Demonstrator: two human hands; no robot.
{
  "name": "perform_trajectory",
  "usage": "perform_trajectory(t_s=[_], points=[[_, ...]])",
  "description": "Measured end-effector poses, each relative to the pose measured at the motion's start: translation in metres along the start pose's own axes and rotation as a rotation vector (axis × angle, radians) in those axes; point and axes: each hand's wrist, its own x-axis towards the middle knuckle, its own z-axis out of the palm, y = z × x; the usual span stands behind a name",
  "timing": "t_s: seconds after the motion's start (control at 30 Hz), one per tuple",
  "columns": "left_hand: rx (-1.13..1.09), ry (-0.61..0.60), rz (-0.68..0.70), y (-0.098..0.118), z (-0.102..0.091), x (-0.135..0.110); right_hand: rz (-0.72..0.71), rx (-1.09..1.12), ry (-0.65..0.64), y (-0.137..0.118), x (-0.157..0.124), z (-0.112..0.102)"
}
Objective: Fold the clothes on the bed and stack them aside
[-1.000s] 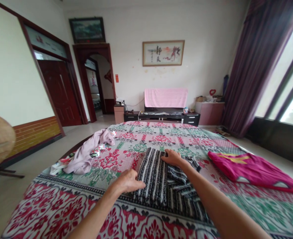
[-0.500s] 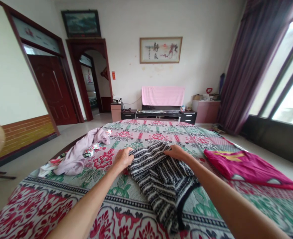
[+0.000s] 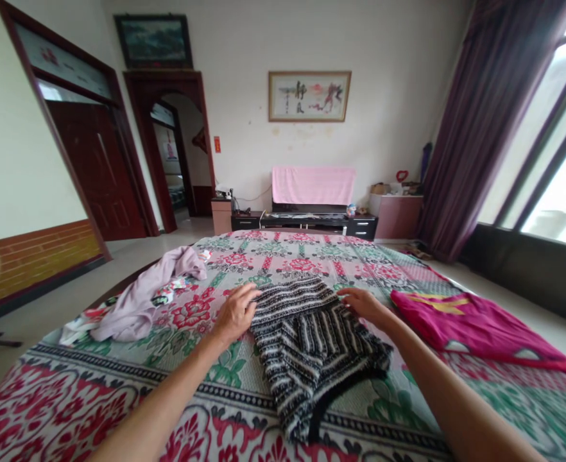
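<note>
A black-and-white striped garment [image 3: 307,340] lies partly folded on the bed's floral cover [image 3: 95,398], its far part doubled over. My left hand [image 3: 235,311] rests at the garment's far left corner, fingers curled onto the folded edge. My right hand [image 3: 367,305] lies on the far right side of the garment, fingers stretched and pressing on the cloth. Both forearms reach in from the bottom of the view.
A crumpled lilac garment [image 3: 138,301] lies at the left of the bed, over a patterned cloth. A magenta garment [image 3: 461,327] is spread flat at the right. Beyond the bed stand a low black cabinet [image 3: 312,223], a pink-draped screen [image 3: 312,185], doors at left, and curtains at right.
The striped garment went from a neat long fold to a shorter, looser bundle. Both hands moved to its far end, then drew apart along the folded edge.
</note>
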Motion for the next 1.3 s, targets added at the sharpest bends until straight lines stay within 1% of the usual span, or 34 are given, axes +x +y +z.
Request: perform_trajectory(t_s=[0.03, 0.1, 0.17, 0.2, 0.27, 0.43, 0.53, 0.6, 0.73, 0.8, 0.83, 0.93, 1.03, 1.17, 1.3], points=[[-0.025, -0.026, 0.082, 0.003, -0.005, -0.006, -0.048, -0.035, 0.046, 0.007, 0.000, -0.003], [-0.062, -0.118, 0.223, 0.008, -0.013, -0.017, -0.250, -0.183, 0.121, 0.018, -0.002, -0.010], [-0.070, -0.230, 0.309, 0.013, -0.017, -0.027, -0.445, -0.347, 0.130, 0.026, -0.005, -0.015], [-0.065, -0.281, 0.333, 0.015, -0.018, -0.031, -0.510, -0.410, 0.118, 0.028, -0.008, -0.016], [-0.043, -0.346, 0.345, 0.019, -0.019, -0.039, -0.585, -0.483, 0.086, 0.030, -0.013, -0.017], [0.010, -0.399, 0.290, 0.027, -0.026, -0.047, -0.705, -0.536, 0.018, 0.027, -0.026, -0.016], [0.039, -0.456, 0.270, 0.034, -0.030, -0.047, -0.729, -0.553, -0.014, 0.027, -0.032, -0.018], [0.074, -0.478, 0.282, 0.040, -0.031, -0.045, -0.743, -0.561, -0.061, 0.026, -0.033, -0.019], [0.093, -0.517, 0.354, 0.051, -0.032, -0.042, -0.748, -0.547, -0.255, 0.018, -0.031, -0.020], [0.051, -0.570, 0.340, 0.054, -0.032, -0.041, -0.715, -0.516, -0.337, 0.012, -0.031, -0.021], [0.027, -0.595, 0.319, 0.054, -0.032, -0.041, -0.696, -0.496, -0.358, 0.008, -0.031, -0.022], [-0.027, -0.628, 0.255, 0.054, -0.031, -0.040, -0.635, -0.435, -0.345, -0.002, -0.033, -0.024], [-0.057, -0.611, 0.230, 0.054, -0.031, -0.040, -0.563, -0.390, -0.362, -0.011, -0.040, -0.030], [-0.092, -0.604, 0.279, 0.062, -0.040, -0.044, -0.498, -0.354, -0.455, -0.011, -0.056, -0.043], [-0.123, -0.607, 0.376, 0.079, -0.047, -0.047, -0.513, -0.335, -0.442, -0.009, -0.076, -0.051]])
